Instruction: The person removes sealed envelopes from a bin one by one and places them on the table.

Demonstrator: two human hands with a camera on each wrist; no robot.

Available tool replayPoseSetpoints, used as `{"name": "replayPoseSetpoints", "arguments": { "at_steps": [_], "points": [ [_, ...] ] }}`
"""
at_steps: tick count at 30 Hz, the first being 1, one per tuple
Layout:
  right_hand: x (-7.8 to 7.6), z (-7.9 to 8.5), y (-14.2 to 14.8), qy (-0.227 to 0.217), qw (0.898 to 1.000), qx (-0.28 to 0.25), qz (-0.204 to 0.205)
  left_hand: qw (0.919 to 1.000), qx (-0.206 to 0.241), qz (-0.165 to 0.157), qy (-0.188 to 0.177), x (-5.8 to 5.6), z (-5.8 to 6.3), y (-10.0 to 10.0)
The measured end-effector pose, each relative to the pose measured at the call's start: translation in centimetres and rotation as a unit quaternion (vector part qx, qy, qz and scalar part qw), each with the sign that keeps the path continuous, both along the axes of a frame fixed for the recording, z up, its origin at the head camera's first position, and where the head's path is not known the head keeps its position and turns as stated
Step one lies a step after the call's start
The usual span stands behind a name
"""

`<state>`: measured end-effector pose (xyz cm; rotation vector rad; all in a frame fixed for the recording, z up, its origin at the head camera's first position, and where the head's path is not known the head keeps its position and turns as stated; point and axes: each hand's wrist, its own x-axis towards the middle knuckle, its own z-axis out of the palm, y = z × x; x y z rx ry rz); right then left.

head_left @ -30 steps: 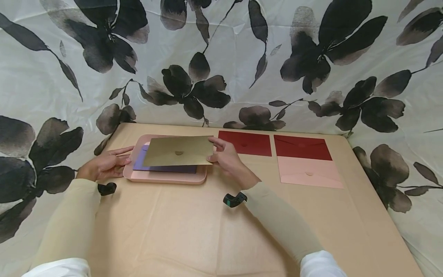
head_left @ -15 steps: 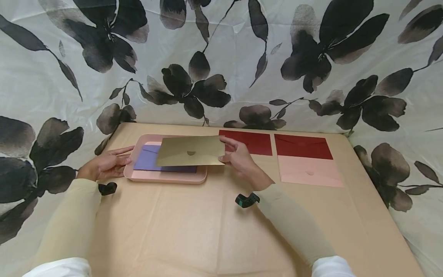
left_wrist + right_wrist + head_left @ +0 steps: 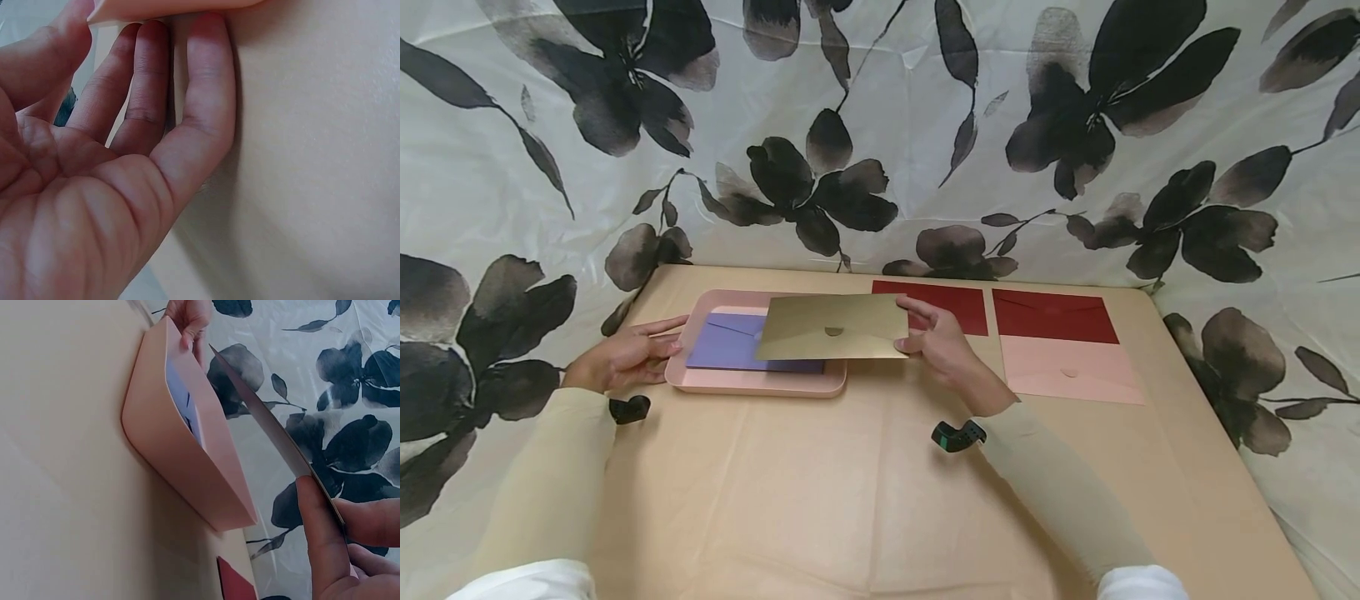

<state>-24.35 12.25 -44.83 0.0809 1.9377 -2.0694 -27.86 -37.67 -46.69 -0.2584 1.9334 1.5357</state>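
My right hand [image 3: 951, 354] pinches a gold envelope [image 3: 827, 321] by its right edge, thumb on one side and fingers on the other. The envelope is held above a pink tray [image 3: 760, 385], overhanging its right end. A purple envelope [image 3: 718, 346] lies in the tray, partly hidden by the gold one. At the tray's left end my left hand [image 3: 621, 358] holds the rim. The left wrist view shows the thumb [image 3: 50, 59] at the tray's rim and the other fingers reaching under it.
Right of the tray, a dark red envelope [image 3: 962, 310] lies partly behind my right hand. Farther right is another dark red envelope [image 3: 1056, 317], with a light pink envelope [image 3: 1075, 371] directly in front of it. A floral sheet [image 3: 925, 133] hangs behind the table [image 3: 820, 492].
My right hand has moved right with the gold envelope, uncovering more of the purple envelope in the tray. My left hand has stayed at the tray's left end.
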Motion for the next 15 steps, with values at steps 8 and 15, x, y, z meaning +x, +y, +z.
{"name": "replayPoseSetpoints", "arguments": {
  "at_steps": [8,15],
  "points": [
    [0.6,0.2,1.8,0.002,1.0,0.018,-0.003,0.9998,0.017,-0.01,0.005,0.1,0.2,0.1],
    [1.0,-0.1,3.2,-0.003,1.0,0.006,-0.008,0.9999,0.012,-0.008,0.002,0.2,0.3,0.2]
  ]
}}
